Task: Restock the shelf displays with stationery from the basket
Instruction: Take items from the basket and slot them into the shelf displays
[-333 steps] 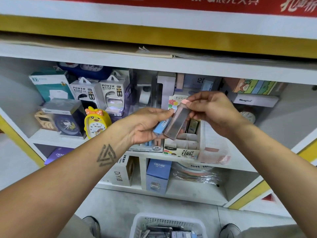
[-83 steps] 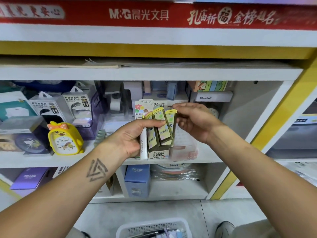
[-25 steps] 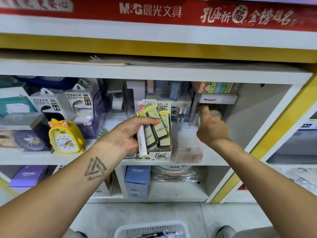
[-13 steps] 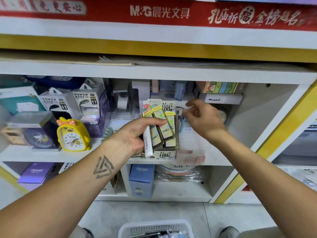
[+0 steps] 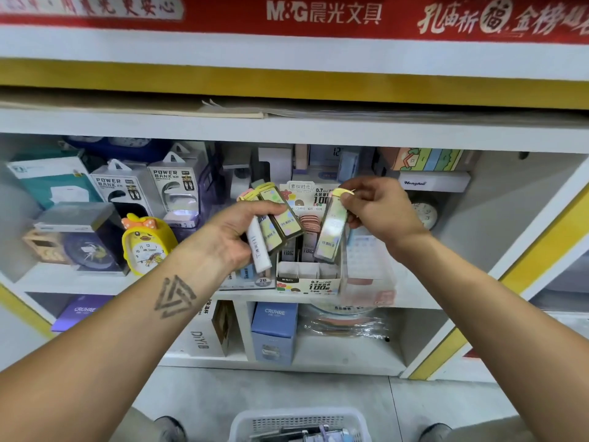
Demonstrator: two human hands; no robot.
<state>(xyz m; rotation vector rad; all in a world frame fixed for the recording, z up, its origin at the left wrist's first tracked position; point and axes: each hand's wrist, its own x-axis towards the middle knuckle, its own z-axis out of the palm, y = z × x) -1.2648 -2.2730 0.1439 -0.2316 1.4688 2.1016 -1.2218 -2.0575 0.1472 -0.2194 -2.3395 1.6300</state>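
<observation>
At my feet sits the white basket (image 5: 299, 424), with more stationery lying in it; I can't count what is left, as only its rim and a few dark shapes show.

Nearer the shelf, my left hand (image 5: 229, 237) is curled round a small fan of refill cases (image 5: 277, 224). I count three there: one white case at the front and two with green-yellow labels behind it. My right hand (image 5: 379, 212) pinches a single lead case (image 5: 331, 231) by its yellow cap, the body hanging down and tilted, its lower end just over the display box (image 5: 306, 279).

To do this step well, I judge I should bring the case upright before lowering it, aim for one of the open cells along the front row, and let it slide in bottom first, label facing out. Pinching only the cap leaves the body free to swing, so a slow descent should keep it from knocking the cases already standing in the rows behind. Three front cells look open.

Farther back on the same shelf stand two power bank boxes (image 5: 173, 186) and one yellow duck clock (image 5: 146, 244) to the left, and a clock face shows behind my right wrist.
</observation>
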